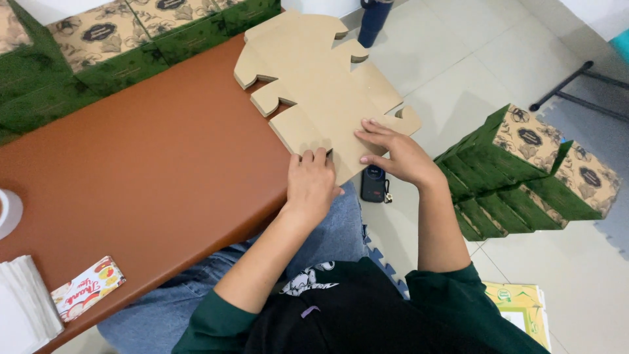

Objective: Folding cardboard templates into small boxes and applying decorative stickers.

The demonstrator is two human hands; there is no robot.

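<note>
A brown table [151, 164] is seen above a pale tiled floor [458, 59], with green patterned boxes [98, 52] lined along its far left edge. A flat die-cut cardboard sheet [321, 85] lies over the table's right end. Its near edge is pressed by the left hand [311, 183], fingers curled together, while the right hand [396, 154] lies flat, fingers spread on it. Further green boxes [524, 170] are stacked on the floor at right.

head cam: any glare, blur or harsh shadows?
Head view: even, soft light; sharp throughout, no motion blur on the left hand or right hand; faint shadows under the flat cardboard sheet; mild sheen on the floor tiles; wide-angle bending at the edges.
</note>
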